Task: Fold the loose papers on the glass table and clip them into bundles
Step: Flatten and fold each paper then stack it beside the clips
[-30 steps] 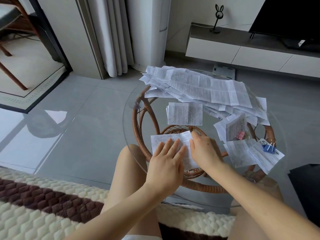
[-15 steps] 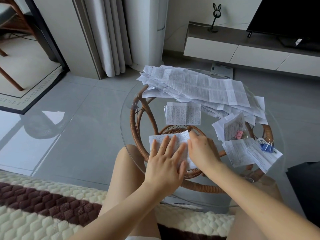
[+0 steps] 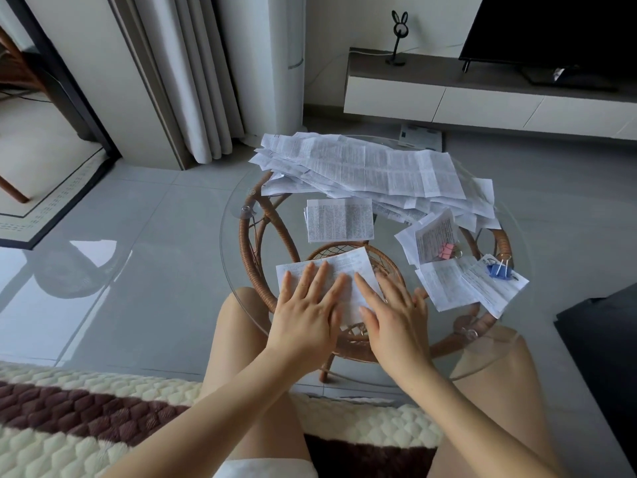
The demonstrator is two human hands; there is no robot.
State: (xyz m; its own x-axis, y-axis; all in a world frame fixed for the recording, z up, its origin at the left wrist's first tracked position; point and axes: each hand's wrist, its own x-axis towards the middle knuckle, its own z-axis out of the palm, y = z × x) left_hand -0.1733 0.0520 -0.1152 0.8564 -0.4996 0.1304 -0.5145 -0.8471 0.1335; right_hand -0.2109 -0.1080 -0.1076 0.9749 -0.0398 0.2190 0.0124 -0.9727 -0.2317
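Note:
A folded printed paper lies at the near edge of the round glass table. My left hand presses flat on its left half with straight fingers. My right hand lies flat on its right half. Just beyond sits a small folded stack. A large heap of loose printed sheets covers the far side of the table. To the right lie a bundle with a pink binder clip and a bundle with a blue binder clip.
A wicker frame shows under the glass. My bare knees sit beneath the near edge, above a cream and brown quilted cushion. A dark object stands at the right. Curtains, a white TV cabinet and grey floor tiles lie beyond.
My right hand has gone from gripping the paper's right edge to lying flat across it. My left hand stays pressed on the left half.

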